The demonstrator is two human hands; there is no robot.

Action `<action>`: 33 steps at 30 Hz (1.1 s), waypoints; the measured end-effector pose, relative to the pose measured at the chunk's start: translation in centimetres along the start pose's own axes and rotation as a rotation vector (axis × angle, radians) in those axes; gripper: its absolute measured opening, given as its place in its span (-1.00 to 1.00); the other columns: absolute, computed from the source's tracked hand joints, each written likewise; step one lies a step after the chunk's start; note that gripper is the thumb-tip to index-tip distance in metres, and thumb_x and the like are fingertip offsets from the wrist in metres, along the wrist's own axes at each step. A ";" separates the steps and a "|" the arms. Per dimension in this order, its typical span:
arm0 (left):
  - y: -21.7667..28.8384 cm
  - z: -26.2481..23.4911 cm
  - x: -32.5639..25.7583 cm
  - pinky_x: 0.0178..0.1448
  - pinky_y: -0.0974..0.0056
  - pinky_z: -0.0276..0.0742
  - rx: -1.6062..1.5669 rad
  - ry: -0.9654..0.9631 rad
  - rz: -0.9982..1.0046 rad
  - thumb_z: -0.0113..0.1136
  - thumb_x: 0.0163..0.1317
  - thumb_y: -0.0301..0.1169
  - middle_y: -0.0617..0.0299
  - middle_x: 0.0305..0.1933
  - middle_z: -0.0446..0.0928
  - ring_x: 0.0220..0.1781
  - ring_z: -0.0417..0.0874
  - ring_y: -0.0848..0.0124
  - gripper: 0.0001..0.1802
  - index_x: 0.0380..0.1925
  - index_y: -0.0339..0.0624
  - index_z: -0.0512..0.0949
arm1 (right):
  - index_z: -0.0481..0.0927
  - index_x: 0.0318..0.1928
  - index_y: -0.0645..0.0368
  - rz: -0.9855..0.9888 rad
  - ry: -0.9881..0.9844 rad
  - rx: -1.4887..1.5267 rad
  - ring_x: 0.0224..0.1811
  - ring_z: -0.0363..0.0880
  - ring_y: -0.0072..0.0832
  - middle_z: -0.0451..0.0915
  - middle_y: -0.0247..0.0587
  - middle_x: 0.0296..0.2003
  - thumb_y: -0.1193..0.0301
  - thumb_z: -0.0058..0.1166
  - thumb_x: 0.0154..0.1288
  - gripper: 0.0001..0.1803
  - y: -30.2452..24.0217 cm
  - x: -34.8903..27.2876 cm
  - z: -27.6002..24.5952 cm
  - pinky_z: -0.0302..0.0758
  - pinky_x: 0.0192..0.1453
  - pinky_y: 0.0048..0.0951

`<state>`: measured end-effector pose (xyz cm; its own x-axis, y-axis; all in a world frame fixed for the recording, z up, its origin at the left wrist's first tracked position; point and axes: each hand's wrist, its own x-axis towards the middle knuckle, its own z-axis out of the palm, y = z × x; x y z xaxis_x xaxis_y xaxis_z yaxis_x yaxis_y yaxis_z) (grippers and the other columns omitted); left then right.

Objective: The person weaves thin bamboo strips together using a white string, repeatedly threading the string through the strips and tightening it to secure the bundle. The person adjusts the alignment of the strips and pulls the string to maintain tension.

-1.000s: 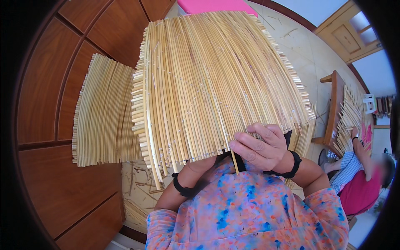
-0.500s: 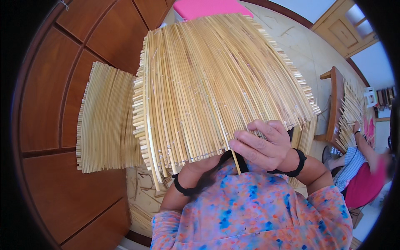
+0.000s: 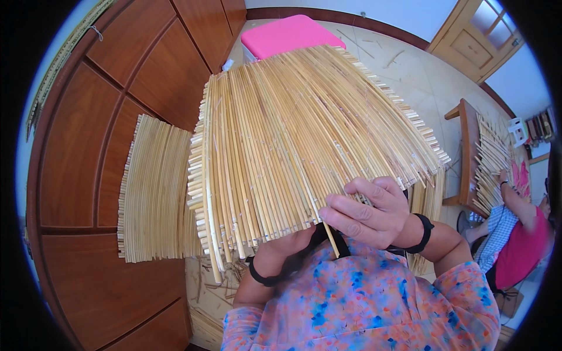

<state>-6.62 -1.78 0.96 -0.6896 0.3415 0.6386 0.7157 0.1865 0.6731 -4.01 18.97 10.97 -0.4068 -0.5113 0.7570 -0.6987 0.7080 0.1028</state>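
Note:
A thick mat of straw-coloured reed stalks spreads out before me, its many stalks lying side by side and bound in rows. My right hand is closed at its near edge, fingers curled over the top. At the fingertips one stalk juts out toward my chest, past the ends of its neighbours. My left hand reaches beneath the mat; its fingers are hidden there. Black bands circle both wrists. At the mat's left corner a few stalks also stick out further than the others.
Another stack of reeds leans against brown wood panelling on the left. Beyond the mat stands a pink-topped stool. At right, a co-worker sits by a wooden bench covered with reeds. Loose scraps litter the tiled floor.
The view has tilted up slightly, so everything sits lower in the picture and more of the pink top shows. My right hand keeps its place on the mat's near edge.

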 end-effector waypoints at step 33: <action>-1.2 2.0 -1.5 0.43 0.05 0.46 -0.256 0.103 -0.192 0.23 0.35 -0.52 0.08 0.27 0.63 0.31 0.63 0.11 -0.57 0.23 -0.20 0.59 | 0.76 0.02 0.02 0.035 -0.007 0.021 -0.21 0.67 -0.40 0.75 -0.39 -0.09 0.33 0.19 0.18 -0.63 -0.3 0.1 -0.5 0.37 -0.24 -0.48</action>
<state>-6.17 -0.65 -1.56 -0.8261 0.2256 0.5165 0.5295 -0.0033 0.8483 -3.57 18.96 11.31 -0.4350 -0.4899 0.7555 -0.6961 0.7152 0.0630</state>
